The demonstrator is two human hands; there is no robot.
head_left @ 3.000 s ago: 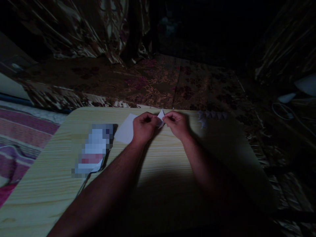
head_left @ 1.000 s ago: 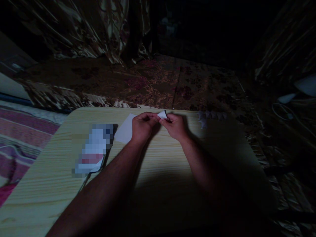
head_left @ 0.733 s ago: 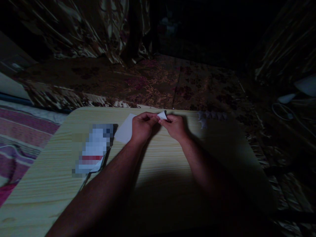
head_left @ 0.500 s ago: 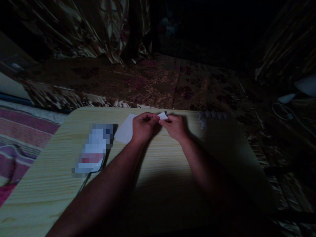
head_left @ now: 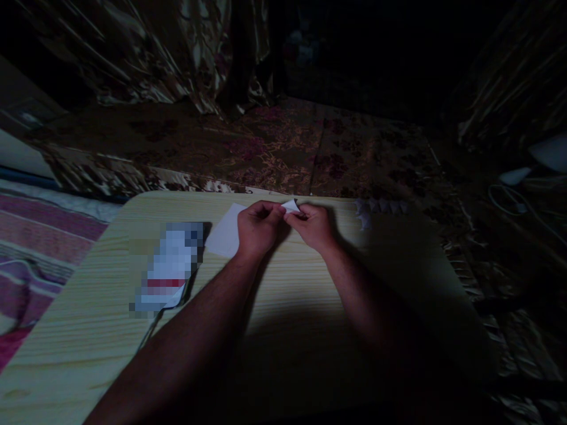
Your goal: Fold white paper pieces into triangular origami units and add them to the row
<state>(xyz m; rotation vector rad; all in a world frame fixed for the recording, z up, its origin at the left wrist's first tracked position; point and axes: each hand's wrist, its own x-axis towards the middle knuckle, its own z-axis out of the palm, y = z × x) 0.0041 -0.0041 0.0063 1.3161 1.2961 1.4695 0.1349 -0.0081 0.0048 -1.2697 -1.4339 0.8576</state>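
Note:
A small folded piece of white paper (head_left: 291, 206) is pinched between both hands near the table's far edge. My left hand (head_left: 259, 227) grips its left side with thumb and fingertips. On the other side, my right hand (head_left: 314, 224) is closed on the paper's right and lower part. The fingers cover much of it, so its exact fold cannot be made out. Partly behind my left hand, a flat white sheet of paper (head_left: 222, 231) lies on the table.
A lit phone (head_left: 170, 265), its screen blurred out, lies at left on the wooden table (head_left: 66, 330), with a cable (head_left: 148, 330) at its lower end. Several small folded paper pieces (head_left: 381, 206) sit at the far right. A patterned cloth (head_left: 274, 147) lies beyond the table.
Both hands keep their pinch on the folded paper, with only a very slight shift of the fingers. Everything else stays in place.

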